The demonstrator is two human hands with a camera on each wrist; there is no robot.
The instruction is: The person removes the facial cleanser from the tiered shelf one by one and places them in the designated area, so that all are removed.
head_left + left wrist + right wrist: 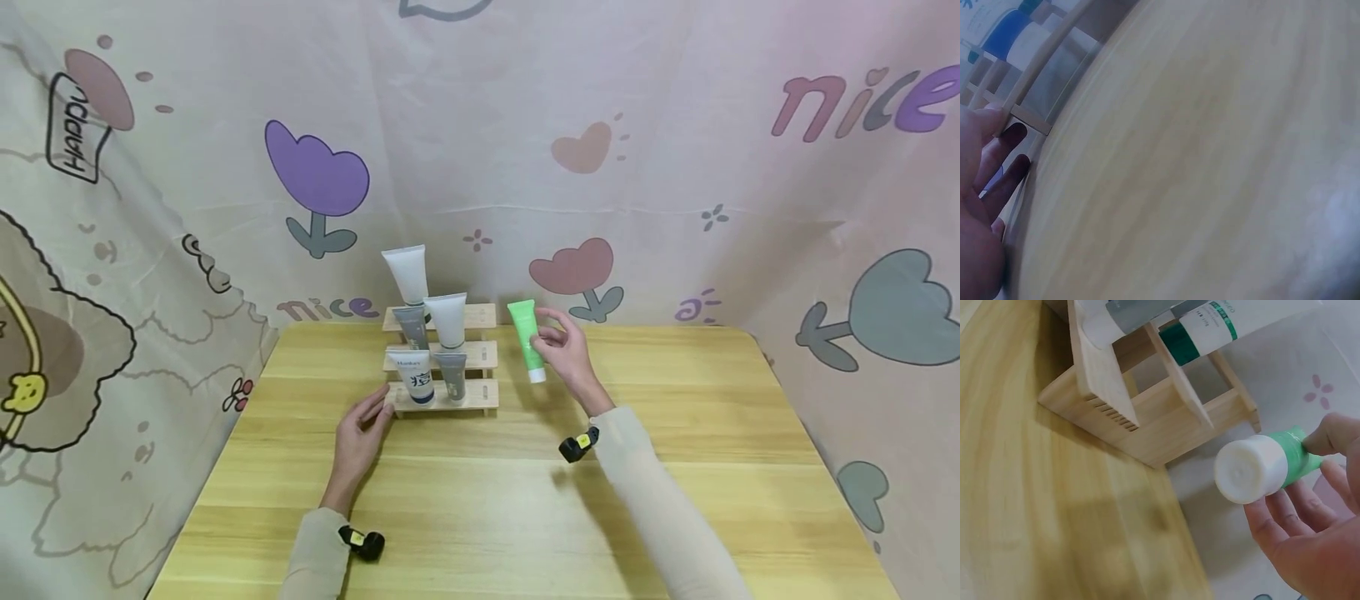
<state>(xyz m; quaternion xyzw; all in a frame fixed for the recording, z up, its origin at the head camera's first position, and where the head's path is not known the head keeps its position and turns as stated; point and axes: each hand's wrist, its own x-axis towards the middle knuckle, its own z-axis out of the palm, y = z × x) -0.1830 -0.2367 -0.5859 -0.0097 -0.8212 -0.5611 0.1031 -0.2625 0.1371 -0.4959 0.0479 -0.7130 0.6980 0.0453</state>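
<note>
In the head view, my right hand (567, 350) pinches a bright green squeeze tube (524, 329) with a white cap pointing down. The tube is held in the air just right of a three-tier wooden rack (480, 395); the right wrist view shows the thumb on one side of the tube (1294, 450) and fingers on the other. At the rack's lower left corner, my left hand (360, 437) touches the end of the bottom tier with extended fingers (1007, 187). Part of that hand lies outside the left wrist view.
On the rack stand a tall white tube (408, 273) on top, a grey tube (411, 325) and white tube (448, 321) in the middle, and a lettered white tube (412, 377) and small grey tube (453, 375) below. A printed cloth (465, 167) hangs behind the wooden table (480, 517).
</note>
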